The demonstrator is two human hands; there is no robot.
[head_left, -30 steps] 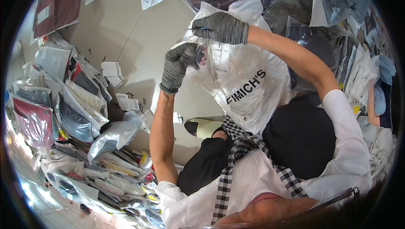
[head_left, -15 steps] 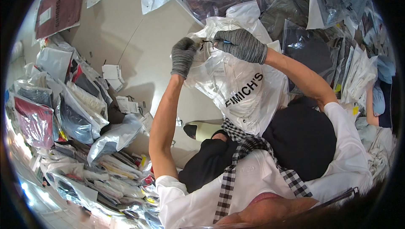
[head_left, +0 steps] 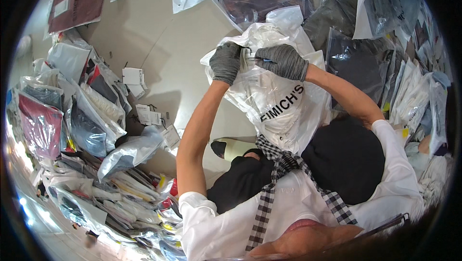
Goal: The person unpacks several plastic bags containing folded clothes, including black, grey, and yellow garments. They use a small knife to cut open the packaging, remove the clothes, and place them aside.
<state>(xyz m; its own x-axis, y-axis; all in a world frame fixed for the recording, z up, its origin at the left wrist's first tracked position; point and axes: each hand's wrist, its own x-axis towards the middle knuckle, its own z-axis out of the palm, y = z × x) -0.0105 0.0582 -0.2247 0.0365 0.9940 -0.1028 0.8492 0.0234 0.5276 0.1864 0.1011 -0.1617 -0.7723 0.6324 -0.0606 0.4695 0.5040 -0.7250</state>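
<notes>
A clear plastic garment bag (head_left: pixel 284 100) with a white garment inside lies over my lap and onto the floor in front of me. Its upper end, a crumpled white part (head_left: pixel 257 35), lies around my hands. My left hand (head_left: pixel 226 63), in a grey knitted glove, is closed at this end; its fingertips are mostly hidden. Beside it, my right hand (head_left: pixel 284 62), in a matching glove, pinches a small thing with a blue part (head_left: pixel 267 60). A short dark cord-like piece (head_left: pixel 247 49) shows between the hands.
Piles of bagged garments (head_left: pixel 89 126) line my left side, with more (head_left: pixel 358 63) at the right. White cardboard tags (head_left: pixel 134 79) lie on the tiled floor (head_left: pixel 159 59). A bagged maroon garment (head_left: pixel 79 2) is at the far left. Part of another person's arm (head_left: pixel 424 144) shows at the right edge.
My left hand has moved right and down, turning its back upward over the bag's end. My right hand has shifted slightly right and down. The dark cord-like piece shows less.
</notes>
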